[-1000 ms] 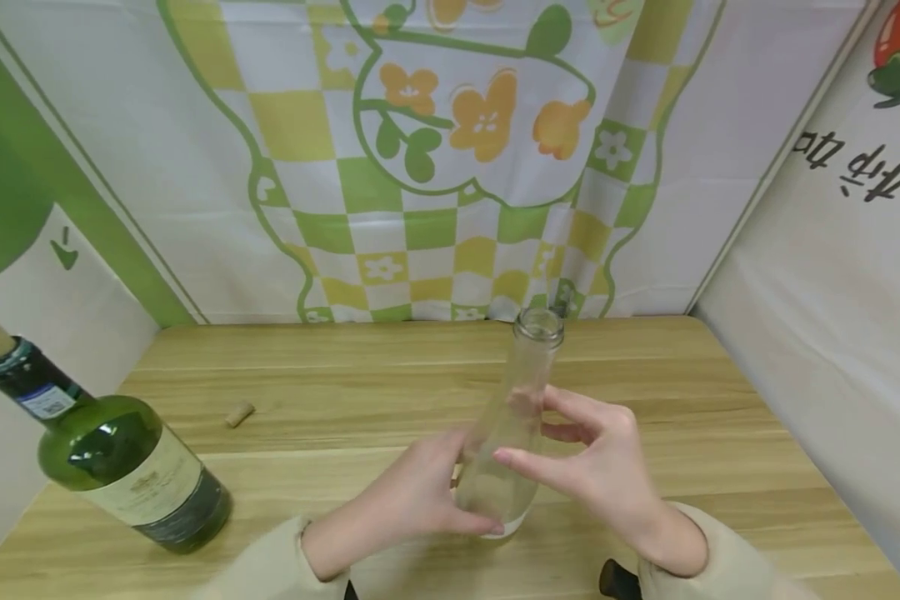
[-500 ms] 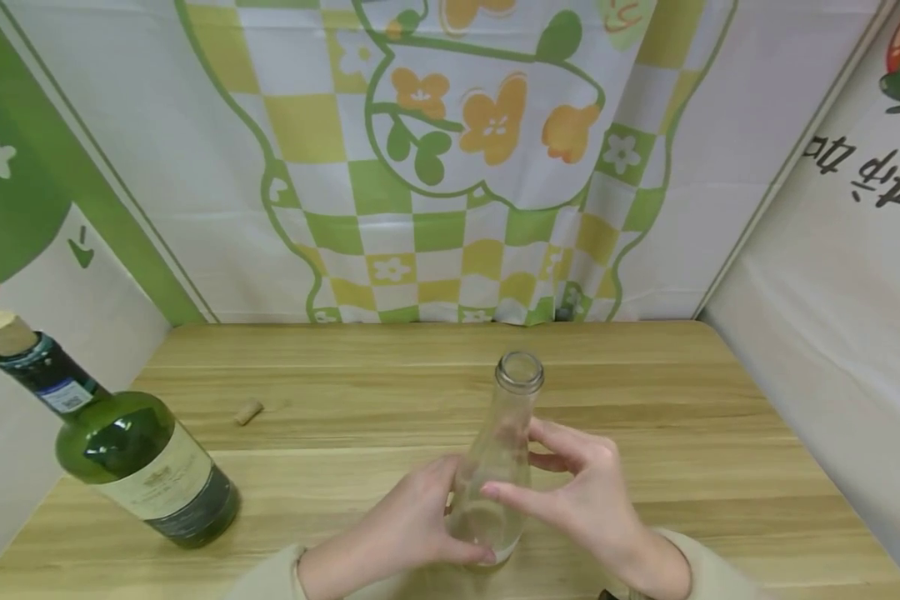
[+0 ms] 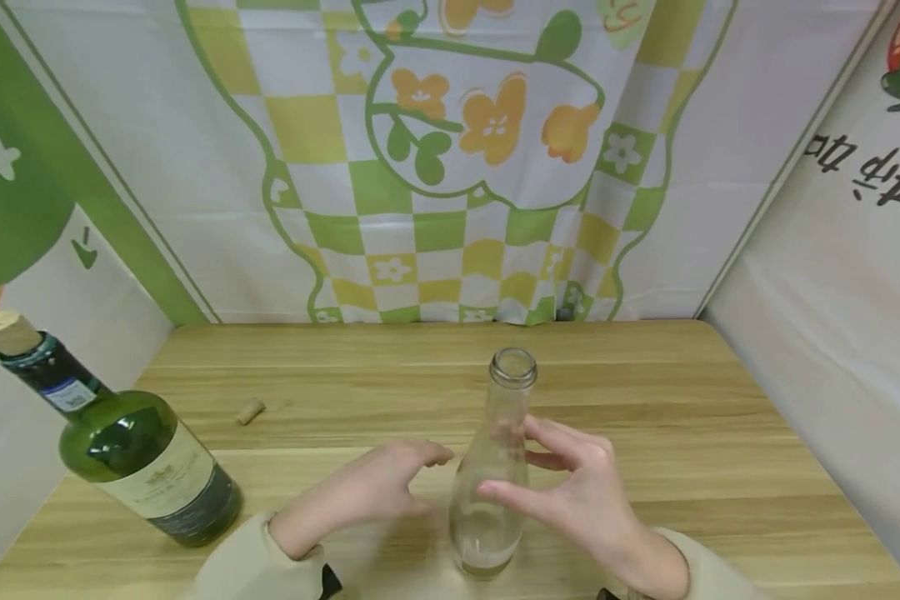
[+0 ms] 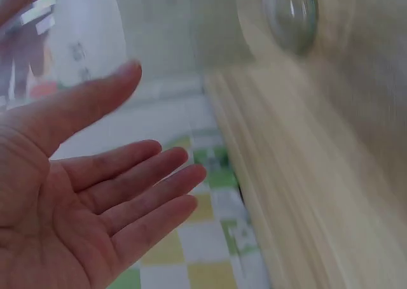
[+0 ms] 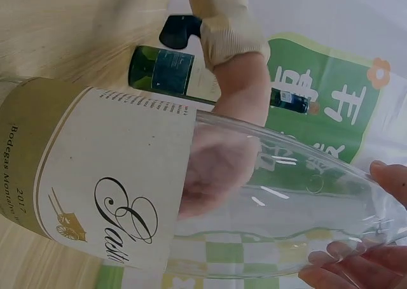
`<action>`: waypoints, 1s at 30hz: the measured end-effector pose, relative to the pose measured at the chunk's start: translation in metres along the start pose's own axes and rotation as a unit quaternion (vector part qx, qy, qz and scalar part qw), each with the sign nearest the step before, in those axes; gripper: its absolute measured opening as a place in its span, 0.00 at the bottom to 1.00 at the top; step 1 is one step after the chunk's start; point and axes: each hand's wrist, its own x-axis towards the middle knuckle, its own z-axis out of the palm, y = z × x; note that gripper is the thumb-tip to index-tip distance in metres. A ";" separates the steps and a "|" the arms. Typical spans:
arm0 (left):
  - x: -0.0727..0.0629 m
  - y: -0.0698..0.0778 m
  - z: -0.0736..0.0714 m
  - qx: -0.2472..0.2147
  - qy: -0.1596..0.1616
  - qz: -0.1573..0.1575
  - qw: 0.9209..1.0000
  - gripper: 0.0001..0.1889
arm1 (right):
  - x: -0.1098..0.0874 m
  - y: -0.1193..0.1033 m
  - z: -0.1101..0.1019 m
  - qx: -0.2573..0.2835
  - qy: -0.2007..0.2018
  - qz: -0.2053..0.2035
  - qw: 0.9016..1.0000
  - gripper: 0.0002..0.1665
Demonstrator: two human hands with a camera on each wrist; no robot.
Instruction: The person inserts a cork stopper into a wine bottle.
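A clear glass wine bottle (image 3: 486,529) stands on the wooden table in the head view, its mouth uncovered. My right hand (image 3: 581,492) holds it round the upper part, thumb on the near side and fingers on the other. The right wrist view shows the bottle's white and gold label (image 5: 121,168). My left hand (image 3: 378,487) hovers left of the bottle, apart from it. In the left wrist view the fingers (image 4: 149,187) are spread and the palm holds nothing. Blurred glass crosses the top of that view.
A green wine bottle (image 3: 123,442) with a cork stopper (image 3: 7,333) in its neck stands at the left. A loose cork (image 3: 251,411) lies on the wooden table (image 3: 345,383) behind my left hand. Printed fabric (image 3: 450,225) hangs along the table's back edge.
My left hand has let go of the clear bottle and moved left. Over the second, the bottle's mouth has come lower and slightly left in the head view; my right hand keeps its hold.
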 end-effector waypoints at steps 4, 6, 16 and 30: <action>0.009 -0.025 -0.012 0.017 0.051 -0.065 0.996 0.20 | 0.000 -0.001 0.000 -0.003 -0.002 0.008 1.000 0.29; 0.014 -0.036 -0.016 0.024 0.074 -0.103 0.992 0.18 | 0.000 -0.001 0.000 -0.005 0.000 0.006 1.000 0.29; 0.021 -0.097 -0.042 0.114 0.097 -0.211 0.966 0.12 | 0.000 0.001 0.002 -0.007 0.013 -0.017 1.000 0.30; 0.008 -0.167 -0.047 0.204 0.112 -0.325 0.917 0.05 | -0.001 -0.001 0.001 -0.011 0.006 0.013 1.000 0.30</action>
